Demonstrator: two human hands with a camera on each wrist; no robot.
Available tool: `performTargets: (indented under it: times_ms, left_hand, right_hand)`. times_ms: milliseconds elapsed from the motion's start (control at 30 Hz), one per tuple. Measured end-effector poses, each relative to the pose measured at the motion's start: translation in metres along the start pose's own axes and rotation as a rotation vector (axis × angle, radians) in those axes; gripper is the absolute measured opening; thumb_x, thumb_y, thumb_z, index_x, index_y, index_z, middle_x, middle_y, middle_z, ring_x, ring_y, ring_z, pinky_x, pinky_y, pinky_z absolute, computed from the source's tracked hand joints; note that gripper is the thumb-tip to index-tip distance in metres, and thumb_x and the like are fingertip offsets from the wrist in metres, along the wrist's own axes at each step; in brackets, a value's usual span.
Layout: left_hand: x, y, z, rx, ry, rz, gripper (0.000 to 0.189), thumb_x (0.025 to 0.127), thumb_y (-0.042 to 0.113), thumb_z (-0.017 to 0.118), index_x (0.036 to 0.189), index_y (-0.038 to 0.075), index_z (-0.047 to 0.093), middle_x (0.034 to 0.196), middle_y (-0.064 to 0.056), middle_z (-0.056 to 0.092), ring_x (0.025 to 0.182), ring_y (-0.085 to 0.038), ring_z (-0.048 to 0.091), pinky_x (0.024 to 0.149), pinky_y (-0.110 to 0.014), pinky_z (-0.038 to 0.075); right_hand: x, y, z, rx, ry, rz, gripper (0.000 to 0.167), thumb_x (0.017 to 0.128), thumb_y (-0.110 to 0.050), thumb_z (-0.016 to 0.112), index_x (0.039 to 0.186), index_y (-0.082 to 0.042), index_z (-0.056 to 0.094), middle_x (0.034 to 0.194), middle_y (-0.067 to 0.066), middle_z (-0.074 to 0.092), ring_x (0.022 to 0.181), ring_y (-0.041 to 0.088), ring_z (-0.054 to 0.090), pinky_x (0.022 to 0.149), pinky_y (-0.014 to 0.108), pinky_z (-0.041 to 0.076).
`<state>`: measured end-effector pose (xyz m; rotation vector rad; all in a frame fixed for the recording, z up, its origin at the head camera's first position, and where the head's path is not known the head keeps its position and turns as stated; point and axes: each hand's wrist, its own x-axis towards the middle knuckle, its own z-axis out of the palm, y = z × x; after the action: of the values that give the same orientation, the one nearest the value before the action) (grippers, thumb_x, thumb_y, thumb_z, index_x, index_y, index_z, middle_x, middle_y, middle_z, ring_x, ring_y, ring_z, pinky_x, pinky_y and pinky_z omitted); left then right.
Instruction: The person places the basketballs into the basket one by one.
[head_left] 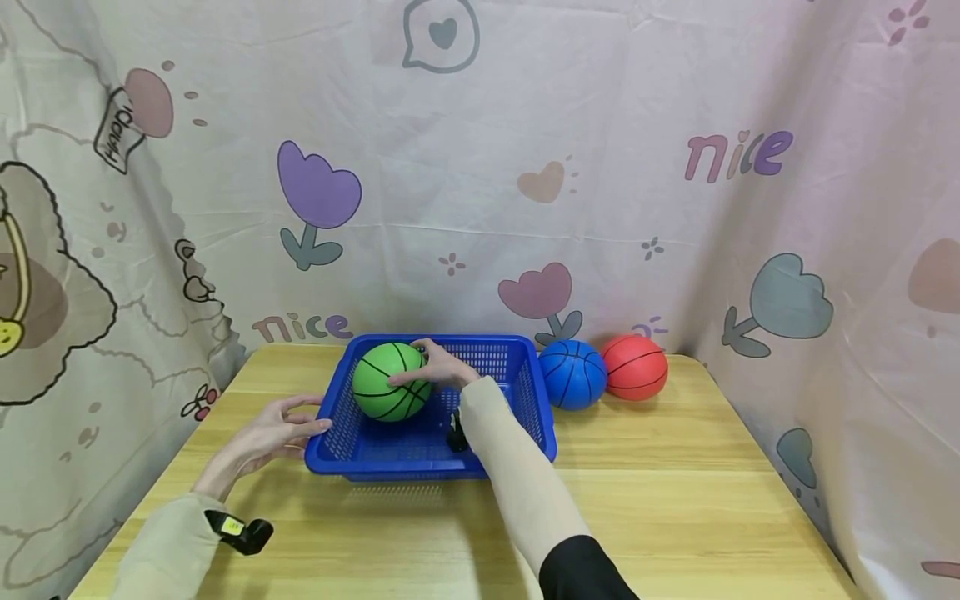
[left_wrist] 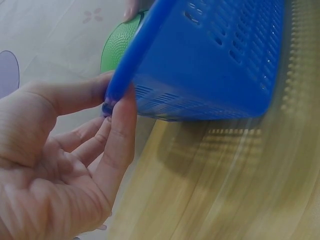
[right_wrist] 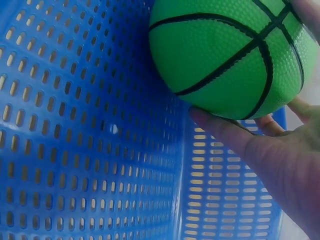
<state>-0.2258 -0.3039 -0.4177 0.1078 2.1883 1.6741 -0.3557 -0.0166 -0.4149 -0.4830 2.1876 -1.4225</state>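
A green ball with black basketball lines sits inside the left part of a blue plastic basket with slotted walls. My right hand reaches over the basket and grips the ball from its right side, thumb toward the front and fingers behind. In the right wrist view, the thumb presses the underside of the green ball. My left hand is at the basket's left end. Its thumb and fingers pinch the blue rim, as the left wrist view shows.
Right of the basket, a blue ball stands close to its wall, with a red ball beside it. All rest on a light wooden table. A patterned curtain hangs behind the table and at both sides.
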Motion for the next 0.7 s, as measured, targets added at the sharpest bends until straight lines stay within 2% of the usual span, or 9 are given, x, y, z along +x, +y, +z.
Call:
performTargets:
  times_ms: [233, 467, 700]
  left_hand:
    - [0.0004, -0.0001, 0.0002, -0.002, -0.002, -0.002, 0.076, 0.1, 0.021, 0.063, 0.155, -0.006, 0.018, 0.109, -0.007, 0.069, 0.086, -0.018, 0.075, 0.077, -0.036, 0.063]
    - [0.0001, 0.0008, 0.0008, 0.005, 0.003, -0.008, 0.076, 0.1, 0.021, 0.063, 0.155, -0.006, 0.019, 0.107, -0.006, 0.07, 0.084, -0.016, 0.074, 0.076, -0.036, 0.063]
    - [0.0002, -0.0003, 0.001, 0.005, 0.01, -0.004, 0.076, 0.1, 0.021, 0.064, 0.155, -0.006, 0.02, 0.11, -0.009, 0.069, 0.085, -0.017, 0.074, 0.077, -0.037, 0.063]
  right_hand:
    - [-0.0018, -0.0004, -0.0004, 0.025, -0.011, 0.007, 0.084, 0.086, -0.027, 0.079, 0.154, -0.017, 0.032, 0.146, 0.019, 0.043, 0.131, 0.034, 0.051, 0.104, 0.058, 0.05]
    - [-0.0043, -0.0018, 0.0, -0.006, -0.017, 0.011, 0.087, 0.084, -0.034, 0.08, 0.154, -0.018, 0.031, 0.146, 0.018, 0.043, 0.131, 0.033, 0.051, 0.103, 0.06, 0.05]
    - [-0.001, 0.001, 0.0008, -0.004, -0.013, 0.021, 0.085, 0.087, -0.03, 0.078, 0.155, -0.02, 0.03, 0.149, 0.018, 0.042, 0.135, 0.035, 0.049, 0.104, 0.062, 0.048]
